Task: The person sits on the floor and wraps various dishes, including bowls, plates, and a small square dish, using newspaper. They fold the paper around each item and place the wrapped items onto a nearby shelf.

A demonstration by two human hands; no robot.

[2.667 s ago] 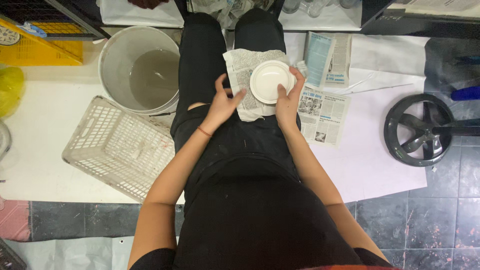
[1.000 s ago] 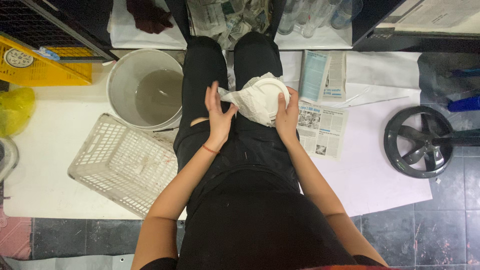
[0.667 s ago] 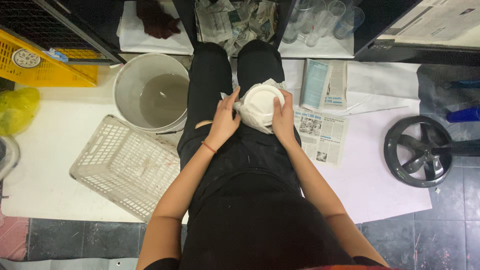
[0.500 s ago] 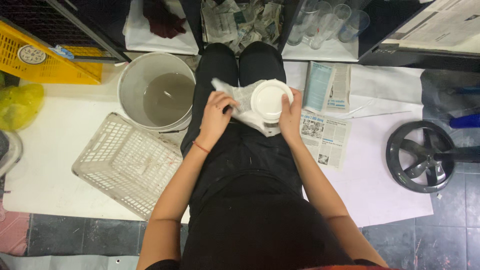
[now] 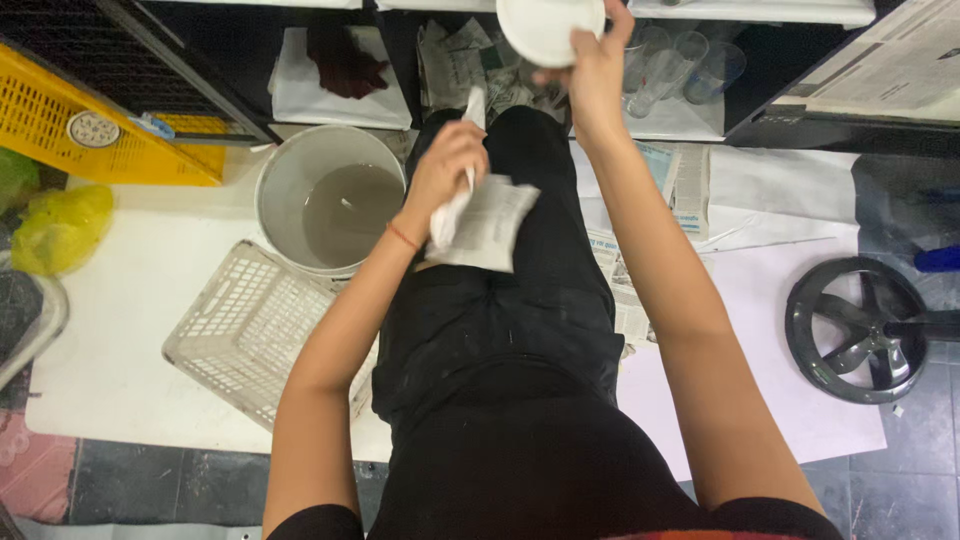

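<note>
The bowl (image 5: 545,25) in the right hand (image 5: 592,70) was plain white. The newspaper sheet (image 5: 480,220) in the left hand (image 5: 445,170) was pale grey with small dark print. The bucket (image 5: 300,170) left of this sheet was white, and the water in it was cloudy grey. Below the bucket, the basket (image 5: 255,330) was off-white with a grid pattern of holes. Far left of the bucket, the crate (image 5: 110,150) was bright yellow, and the bag (image 5: 60,225) was yellow-green. The trousers (image 5: 500,340) were black. A thin red band (image 5: 402,236) was on the left wrist. The fan base (image 5: 860,330), far right of the bucket, was dark grey.
</note>
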